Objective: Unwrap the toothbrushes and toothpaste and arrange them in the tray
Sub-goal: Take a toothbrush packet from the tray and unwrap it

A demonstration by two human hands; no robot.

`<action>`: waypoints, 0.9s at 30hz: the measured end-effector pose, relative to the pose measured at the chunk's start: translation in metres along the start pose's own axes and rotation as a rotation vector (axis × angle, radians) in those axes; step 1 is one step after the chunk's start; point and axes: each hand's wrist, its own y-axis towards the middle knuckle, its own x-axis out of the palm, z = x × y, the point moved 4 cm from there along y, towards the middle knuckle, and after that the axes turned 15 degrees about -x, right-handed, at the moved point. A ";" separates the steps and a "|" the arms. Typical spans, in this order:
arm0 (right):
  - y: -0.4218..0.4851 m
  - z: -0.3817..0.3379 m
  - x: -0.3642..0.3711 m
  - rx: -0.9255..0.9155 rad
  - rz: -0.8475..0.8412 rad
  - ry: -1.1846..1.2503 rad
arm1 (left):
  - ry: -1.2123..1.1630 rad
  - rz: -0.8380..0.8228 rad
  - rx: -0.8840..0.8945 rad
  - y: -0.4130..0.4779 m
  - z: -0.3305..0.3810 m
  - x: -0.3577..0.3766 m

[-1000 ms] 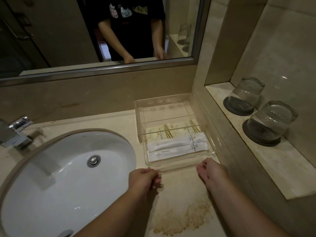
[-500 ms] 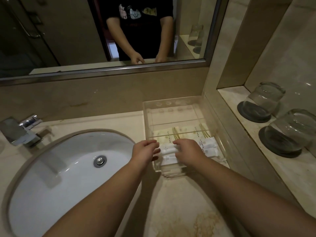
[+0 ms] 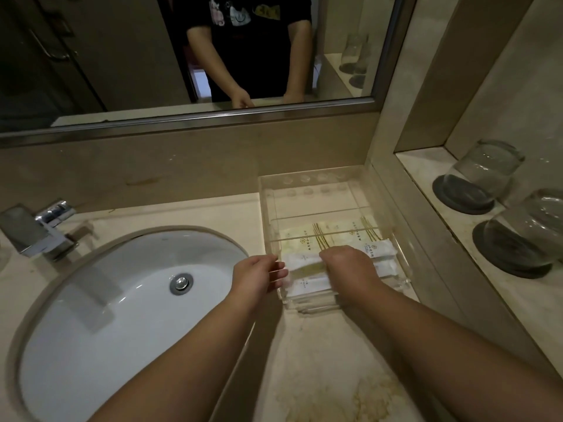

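The white paper-wrapped toothbrush packets (image 3: 380, 249) lie crosswise in the near compartment of a clear acrylic tray (image 3: 265, 214), one just beside the other, still in their wrappers. We see the tray standing on the beige marble counter (image 3: 320, 360), against the wall on its right and close beside the white oval sink basin (image 3: 122, 300) on its left.

Beyond a clear divider, in the middle compartment, lie flat cream sachets with gold lines (image 3: 304, 239). We cannot tell what is inside them.

Our right hand (image 3: 347, 266) is down inside the tray over the middle of the white packets. Its fingers are curled and clenched around them, and the stretch of wrapper showing to its left is blurred.

Our left hand (image 3: 256, 275) is at the tray's left wall, level with the packets' left ends. Its fingers lie nearly straight and relaxed, the tips (image 3: 285, 272) at the wall, and it grasps nothing.

A chrome drain plug (image 3: 181, 283) sits at the bottom of the basin, and a chrome tap (image 3: 36, 229) stands at its far left. Above the counter hangs a steel-framed mirror (image 3: 91, 71), in which we see a person in a black printed T-shirt (image 3: 243, 41).

In the recessed shelf on the right, two clear drinking glasses (image 3: 484, 172) stand upside down on dark round coasters (image 3: 457, 199).
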 end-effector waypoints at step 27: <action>0.000 -0.093 -0.153 -0.023 0.885 1.069 | -0.059 -0.378 0.305 -0.104 0.099 -0.022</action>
